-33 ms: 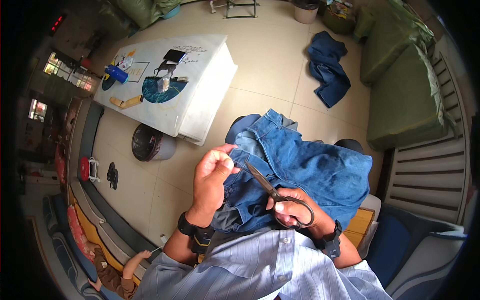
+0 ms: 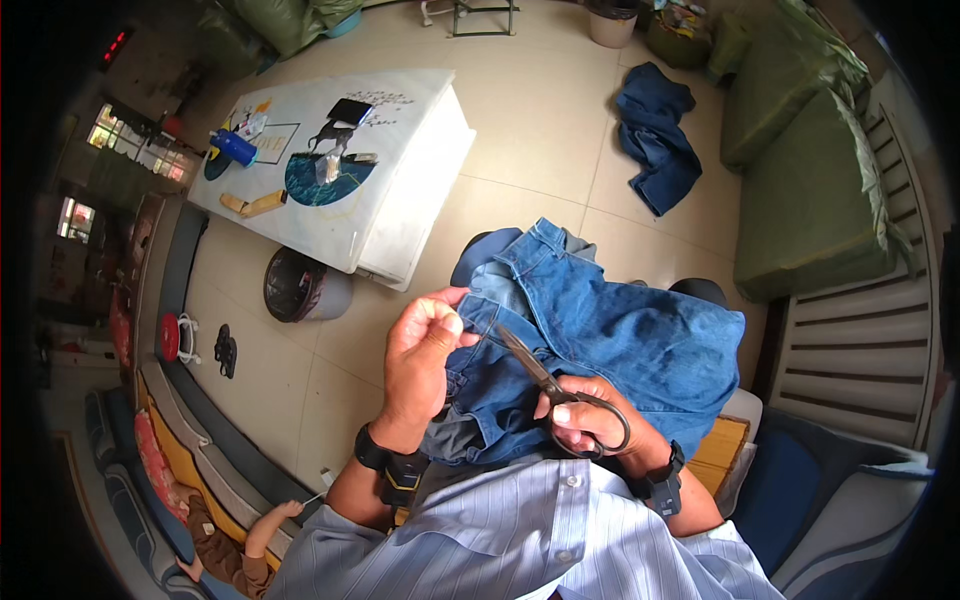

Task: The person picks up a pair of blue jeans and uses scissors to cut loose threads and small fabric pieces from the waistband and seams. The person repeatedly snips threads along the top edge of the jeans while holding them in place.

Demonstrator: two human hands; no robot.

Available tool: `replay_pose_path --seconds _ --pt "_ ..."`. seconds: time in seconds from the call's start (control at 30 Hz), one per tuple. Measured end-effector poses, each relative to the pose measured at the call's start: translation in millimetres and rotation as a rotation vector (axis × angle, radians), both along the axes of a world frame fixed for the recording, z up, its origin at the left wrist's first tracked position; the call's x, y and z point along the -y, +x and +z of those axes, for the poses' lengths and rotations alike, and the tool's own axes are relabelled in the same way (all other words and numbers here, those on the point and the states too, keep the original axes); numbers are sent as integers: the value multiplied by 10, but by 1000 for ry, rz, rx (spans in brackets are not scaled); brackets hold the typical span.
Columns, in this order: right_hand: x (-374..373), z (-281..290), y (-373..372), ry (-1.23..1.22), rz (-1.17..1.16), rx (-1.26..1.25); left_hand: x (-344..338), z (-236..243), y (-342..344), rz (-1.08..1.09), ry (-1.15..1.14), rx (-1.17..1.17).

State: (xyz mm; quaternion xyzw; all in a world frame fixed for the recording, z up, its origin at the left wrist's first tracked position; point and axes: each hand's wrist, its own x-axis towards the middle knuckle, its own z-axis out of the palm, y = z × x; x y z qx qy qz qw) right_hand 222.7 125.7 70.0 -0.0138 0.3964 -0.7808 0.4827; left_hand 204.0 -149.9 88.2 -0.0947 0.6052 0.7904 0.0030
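Blue jeans [image 2: 640,340] lie bunched across my lap, with the waist part turned toward my left. My left hand [image 2: 418,350] is closed in a pinch at the edge of the denim near the waistband; whether a thread is also between the fingertips is too small to tell. In my right hand [image 2: 592,412] is a pair of dark-handled scissors [image 2: 530,362], gripped through the loops. Their blades look closed and point up and left, the tip just short of my left fingertips and over the denim.
A white printed table [image 2: 410,150] stands ahead on the left, bearing a blue bottle [image 2: 233,148]. Beneath its near side is a waste bin [image 2: 300,287]. More jeans [image 2: 655,140] lie on the tiled floor. Green-covered furniture [image 2: 810,200] lines the right; another person's arm [image 2: 262,535] shows lower left.
The scissors' tip has shifted very slightly to the right, away from my left fingertips. My left hand has moved a touch to the left; all else looks the same.
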Motion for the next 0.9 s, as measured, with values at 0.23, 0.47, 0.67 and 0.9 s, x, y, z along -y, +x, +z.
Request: replay_pose_path --seconds 0.23,0.47,0.67,0.9 --pt "-44 -71 34 21 -54 -58 599 -223 -214 336 -228 180" --pt "-58 -48 0 118 -48 -108 519 -142 -105 130 -849 -261" --pt "-44 -49 10 153 -76 -129 32 -83 -19 -83 -915 -325" --pt "-44 -77 34 176 -63 -144 16 -277 -113 -101 -901 -267"
